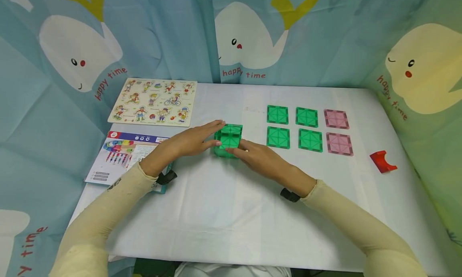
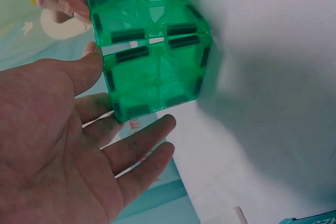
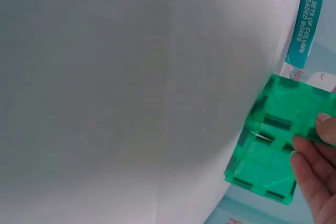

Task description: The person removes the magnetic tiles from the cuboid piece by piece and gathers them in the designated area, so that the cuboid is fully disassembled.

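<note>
Green tile block (image 1: 230,142), built of clear magnetic-looking square tiles joined at the edges, is a little left of the middle of the white table (image 1: 216,221), between my hands; two of its faces meet along a seam with a thin gap, and I cannot tell whether its base bears fully on the cloth. My left hand (image 1: 189,140) is spread wide at the block's left side, fingers mostly straight, thumb and fingers touching its edge. My right hand (image 1: 263,158) is narrow, thumb and fingers pinching the block from the near right. To the right of it, four green tiles (image 1: 278,137) lie flat in two rows of two, apart from each other; just right of these, two pink tiles (image 1: 339,144) lie one nearer, one farther. A red piece (image 1: 382,164) with a curved notch is beyond them, at the right and nearer. Far left: a picture board (image 1: 153,102) of small printed figures. On its near side lies a printed package (image 1: 119,156), partly covered by my left sleeve (image 1: 104,213). A blue curtain (image 1: 173,36) with whale prints stands along the far side
</note>
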The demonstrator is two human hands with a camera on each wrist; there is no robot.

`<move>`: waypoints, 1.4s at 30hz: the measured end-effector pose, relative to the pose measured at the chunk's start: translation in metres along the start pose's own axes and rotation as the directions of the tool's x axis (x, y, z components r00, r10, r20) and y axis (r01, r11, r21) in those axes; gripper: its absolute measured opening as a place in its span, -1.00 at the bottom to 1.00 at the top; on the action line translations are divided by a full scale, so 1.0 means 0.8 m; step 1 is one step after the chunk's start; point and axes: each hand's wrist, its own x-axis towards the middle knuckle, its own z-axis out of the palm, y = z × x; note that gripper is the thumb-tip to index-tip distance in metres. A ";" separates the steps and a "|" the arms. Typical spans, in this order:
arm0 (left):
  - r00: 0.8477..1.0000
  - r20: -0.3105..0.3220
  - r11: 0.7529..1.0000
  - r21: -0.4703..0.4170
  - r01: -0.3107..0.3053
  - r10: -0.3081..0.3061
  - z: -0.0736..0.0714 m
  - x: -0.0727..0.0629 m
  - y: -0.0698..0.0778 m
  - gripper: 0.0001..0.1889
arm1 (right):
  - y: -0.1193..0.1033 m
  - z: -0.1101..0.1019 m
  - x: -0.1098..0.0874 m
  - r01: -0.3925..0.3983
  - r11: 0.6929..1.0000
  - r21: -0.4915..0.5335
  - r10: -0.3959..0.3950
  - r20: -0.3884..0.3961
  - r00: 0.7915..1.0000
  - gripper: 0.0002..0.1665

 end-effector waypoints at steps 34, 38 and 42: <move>1.000 0.022 1.000 0.004 0.004 -0.004 -0.001 -0.001 0.004 -0.23 | 0.047 -0.079 -0.099 -0.525 0.740 0.420 0.509 0.161 0.846 -0.62; 1.000 0.021 1.000 0.003 0.001 -0.001 -0.001 -0.001 0.004 -0.23 | 0.052 -0.083 -0.115 -0.598 0.657 0.459 0.545 0.258 0.798 -0.62; 1.000 0.018 1.000 -0.001 -0.002 0.002 0.000 0.000 0.004 -0.24 | 0.056 -0.083 -0.123 -0.623 0.609 0.490 0.540 0.319 0.779 -0.61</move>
